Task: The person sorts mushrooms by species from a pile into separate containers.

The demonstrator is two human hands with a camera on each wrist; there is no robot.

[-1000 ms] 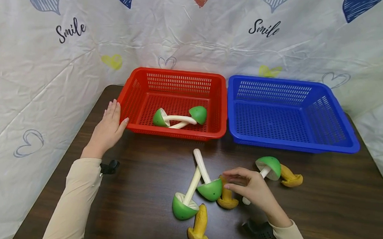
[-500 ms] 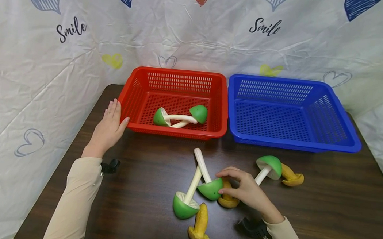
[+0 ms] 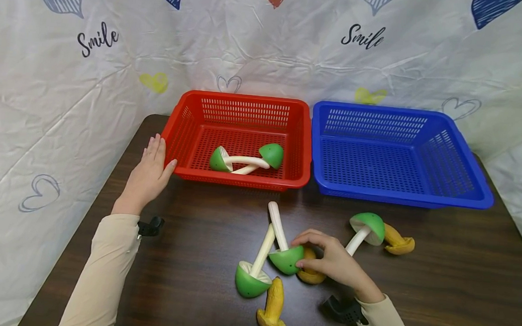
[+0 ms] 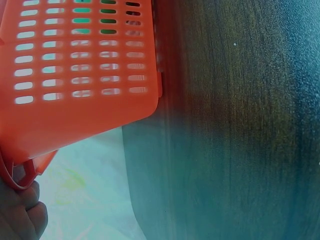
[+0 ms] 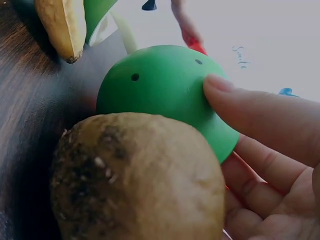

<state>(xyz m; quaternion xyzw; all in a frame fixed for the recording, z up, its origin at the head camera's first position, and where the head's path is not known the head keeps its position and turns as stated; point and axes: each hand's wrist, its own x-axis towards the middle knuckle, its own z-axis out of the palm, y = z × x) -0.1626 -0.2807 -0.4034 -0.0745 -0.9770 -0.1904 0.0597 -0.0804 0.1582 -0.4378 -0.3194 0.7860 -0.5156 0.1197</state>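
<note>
Left hand (image 3: 147, 173): fingers together, touching red basket (image 3: 242, 179) | right hand (image 3: 333, 259): fingers clamped on green mushroom (image 3: 284, 261), in front of basket

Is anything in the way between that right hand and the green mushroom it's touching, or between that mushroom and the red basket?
Nothing visible blocks the right hand: its thumb touches the cap of the green mushroom. Toward the red basket, the only obstacle showing is the basket's own front wall.

Yellow mushroom (image 3: 311, 277) partly behind right grip (image 3: 335, 259)
</note>
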